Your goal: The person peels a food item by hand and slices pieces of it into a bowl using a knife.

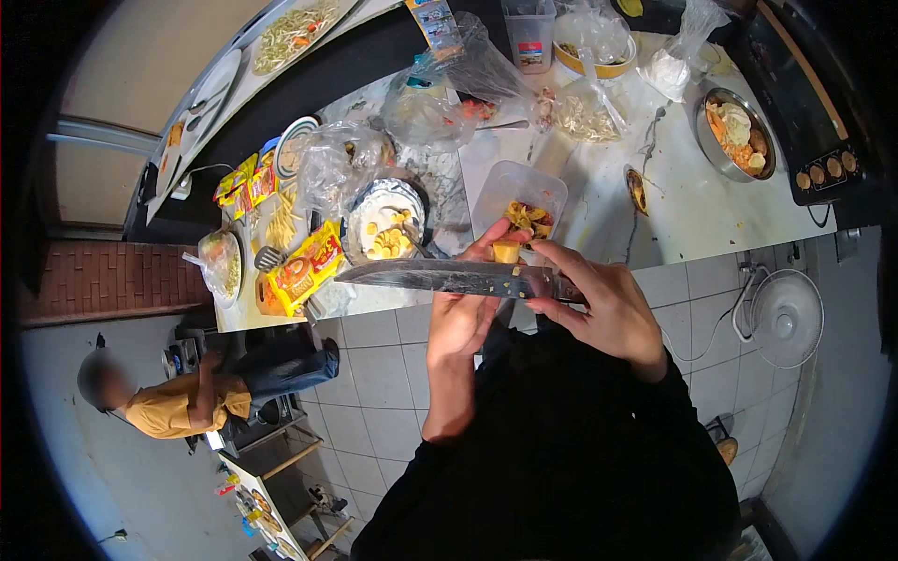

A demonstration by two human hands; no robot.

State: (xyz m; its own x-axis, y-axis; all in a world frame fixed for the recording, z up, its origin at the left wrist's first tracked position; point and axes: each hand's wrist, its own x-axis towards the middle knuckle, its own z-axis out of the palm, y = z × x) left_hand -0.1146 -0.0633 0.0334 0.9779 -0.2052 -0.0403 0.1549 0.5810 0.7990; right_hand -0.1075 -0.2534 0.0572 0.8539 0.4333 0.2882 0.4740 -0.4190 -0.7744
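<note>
My right hand point(613, 307) is closed on the handle of a large knife point(421, 276), whose broad, speckled blade points left across the front of my other hand. My left hand point(460, 318) pinches a small yellow-orange block of food point(506, 251) just above the blade. What kind of food the block is, I cannot make out. Beyond my fingertips stands a clear plastic container point(500, 182) with yellow and dark red pieces in it. Left of it is a bowl point(358, 251) of white creamy food topped with yellow chunks, with a spoon in it.
A yellow snack packet point(309, 269) and a slotted spatula point(268, 258) lie at the left. Plastic bags point(430, 117) crowd the back. A steel bowl point(703, 131) stands near a black oven point(795, 103). Far left, a person in a yellow shirt point(192, 402) stands by a stove.
</note>
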